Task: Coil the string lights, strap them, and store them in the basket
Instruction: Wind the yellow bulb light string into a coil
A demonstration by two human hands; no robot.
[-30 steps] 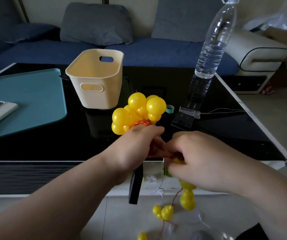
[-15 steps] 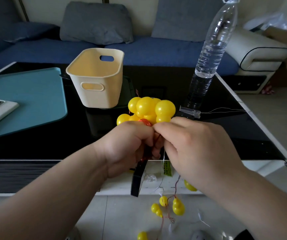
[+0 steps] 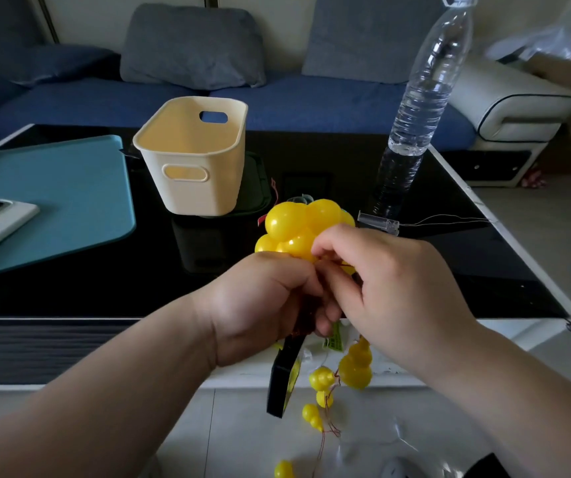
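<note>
Coiling in mid-air, tail dangling

Left hand (image 3: 263,305) fisted round the string lights (image 3: 303,224) bunch, above the table's near edge; right hand (image 3: 390,284) pinches wire against it. Loose bulbs hang below: they could snag or tangle, spilling the coil. Basket (image 3: 191,167) waits empty behind.

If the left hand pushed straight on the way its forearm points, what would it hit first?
Probably nothing new at once: the left hand already holds the yellow bulb cluster. Beyond that, the water bottle seems nearest to the line, though depth is unclear.
</note>
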